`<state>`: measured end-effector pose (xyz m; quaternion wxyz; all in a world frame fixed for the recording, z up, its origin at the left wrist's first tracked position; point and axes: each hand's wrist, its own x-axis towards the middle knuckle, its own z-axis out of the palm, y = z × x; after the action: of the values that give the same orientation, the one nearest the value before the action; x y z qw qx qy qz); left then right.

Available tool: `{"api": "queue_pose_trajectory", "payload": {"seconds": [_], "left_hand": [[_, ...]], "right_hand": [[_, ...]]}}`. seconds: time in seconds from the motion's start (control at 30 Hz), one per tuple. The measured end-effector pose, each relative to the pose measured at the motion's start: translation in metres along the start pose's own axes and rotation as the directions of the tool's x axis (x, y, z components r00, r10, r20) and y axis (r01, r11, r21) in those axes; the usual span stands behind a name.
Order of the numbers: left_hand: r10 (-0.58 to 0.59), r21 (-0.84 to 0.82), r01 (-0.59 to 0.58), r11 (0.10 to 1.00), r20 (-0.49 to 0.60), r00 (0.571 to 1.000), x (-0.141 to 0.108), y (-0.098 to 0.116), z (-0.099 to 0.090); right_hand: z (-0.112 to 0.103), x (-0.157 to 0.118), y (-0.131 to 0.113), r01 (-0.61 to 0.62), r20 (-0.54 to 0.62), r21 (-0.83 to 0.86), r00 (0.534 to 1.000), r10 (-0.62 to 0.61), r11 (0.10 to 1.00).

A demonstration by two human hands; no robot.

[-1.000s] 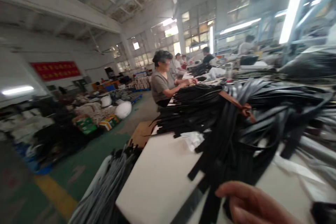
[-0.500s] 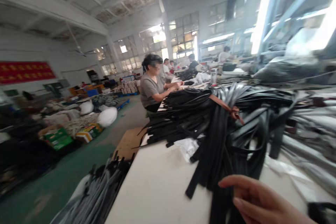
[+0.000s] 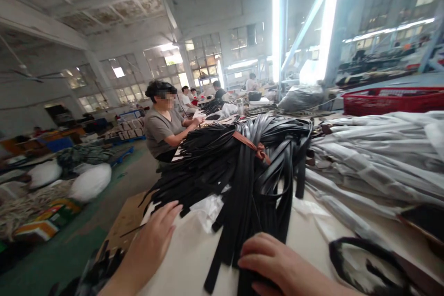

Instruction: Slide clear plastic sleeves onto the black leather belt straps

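A large bundle of flat black straps point(image 3: 239, 185) lies across the white table point(image 3: 187, 263), bound by a knotted brown tie point(image 3: 251, 143). My right hand point(image 3: 277, 259) is at the bottom, its fingers curled over strap ends that hang toward me; part of its grip is hidden. To the left, my left hand point(image 3: 149, 245) reaches over the table edge with fingers stretched out and nothing in them. Its fingertips are close to the loose strap ends and a crumpled white plastic piece point(image 3: 206, 210).
A co-worker point(image 3: 163, 125) works at the table's far left side. White-wrapped strips point(image 3: 374, 157) are piled on the right, before a red crate point(image 3: 391, 99). A black ring-shaped coil point(image 3: 333, 259) lies near my right arm. More dark straps point(image 3: 100, 268) stand below the left edge.
My view has turned to the right, bringing the red crate into sight. My left hand has come into view. My right hand stays by the hanging strap ends, its fingers now more curled over them.
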<state>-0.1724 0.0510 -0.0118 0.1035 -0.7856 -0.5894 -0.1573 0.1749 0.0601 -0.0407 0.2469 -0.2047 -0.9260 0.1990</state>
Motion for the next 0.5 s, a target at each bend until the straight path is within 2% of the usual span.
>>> {"api": "queue_pose_trajectory", "payload": {"seconds": [0.13, 0.23, 0.3, 0.4, 0.5], "left_hand": [[0.090, -0.148, -0.073, 0.986, 0.113, 0.989, 0.057, 0.033, 0.021], [0.080, -0.162, -0.066, 0.985, 0.084, 0.993, 0.075, 0.041, 0.026], [0.036, -0.141, -0.032, 0.990, 0.027, 0.999, 0.077, 0.037, 0.028], [-0.038, -0.086, 0.033, 0.996, -0.051, 0.998, 0.065, 0.019, 0.022], [-0.116, -0.034, 0.112, 0.993, -0.128, 0.985, 0.032, -0.009, -0.005]], "right_hand": [[0.010, 0.013, -0.007, 0.109, 0.018, -0.326, 0.994, -0.109, 0.939], [0.016, 0.038, -0.008, 0.160, 0.076, -0.347, 0.987, -0.142, 0.924], [0.019, 0.059, -0.003, 0.166, 0.119, -0.293, 0.984, -0.136, 0.942], [0.022, 0.086, 0.012, 0.072, 0.159, -0.259, 0.987, -0.031, 0.963], [0.027, 0.098, 0.028, -0.025, 0.128, -0.230, 0.990, 0.055, 0.973]]}}
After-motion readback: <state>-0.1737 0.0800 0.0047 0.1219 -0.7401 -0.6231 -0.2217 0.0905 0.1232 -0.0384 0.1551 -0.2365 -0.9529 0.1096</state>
